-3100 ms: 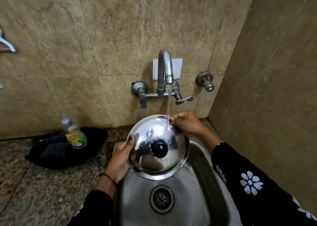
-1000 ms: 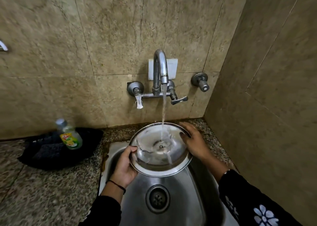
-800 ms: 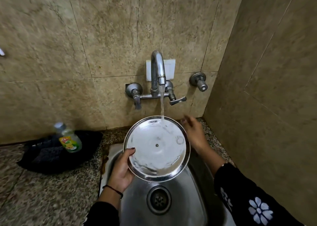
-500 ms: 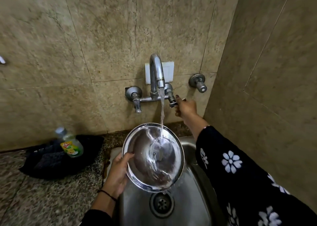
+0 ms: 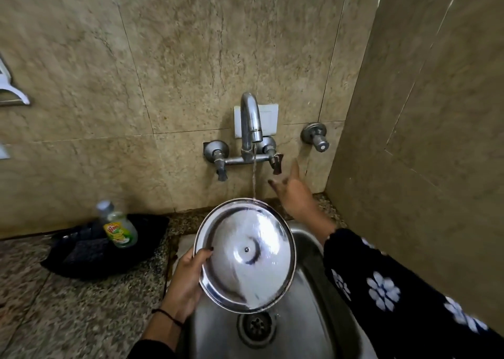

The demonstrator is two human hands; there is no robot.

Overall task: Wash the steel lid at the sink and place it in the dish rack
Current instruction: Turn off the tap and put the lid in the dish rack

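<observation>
One left hand (image 5: 188,279) grips the steel lid (image 5: 245,255); right hand (image 5: 293,192) spread, empty, beneath the tap (image 5: 251,121)

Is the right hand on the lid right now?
No. Only the left hand grips the steel lid at its rim; the right hand is open below the tap handle.
</observation>
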